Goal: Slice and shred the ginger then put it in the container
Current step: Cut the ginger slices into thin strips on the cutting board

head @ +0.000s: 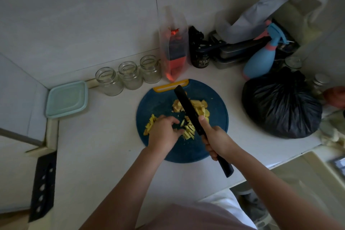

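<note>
head view: just the one camera, looking down, kinda dim
ginger (197, 106): all on the board (186, 153). Slices (200, 105) are piled toward 1 o'clock, with shreds (189, 130) mid-board by the blade and more of them out at 8 o'clock.
right hand (218, 140): wrapped round the knife (186, 107) handle, forefinger up on the spine. The blade runs out toward 11 o'clock over the ginger.
left hand (164, 130): knuckles up, fingers bent down between the two lots of shreds. Can't tell if I'm actually pinching any.
handling: my guess is the bits are light, firm and a bit damp, so they'll cling to blade and fingers. Better to scoop a bunch or ride them on the flat of the blade than pick them up one by one.
container (67, 99): 9 o'clock from the board, well apart, lid on, so it needs opening first
edges: the counter (104, 155) edge runs close at 5 o'clock, and the knife's butt is near it
room: there's bare counter from 7 to 9 o'clock, which is my lane to the container. The jars (128, 75) at 11 and the bag (280, 106) at 3 hem in the rest.
</note>
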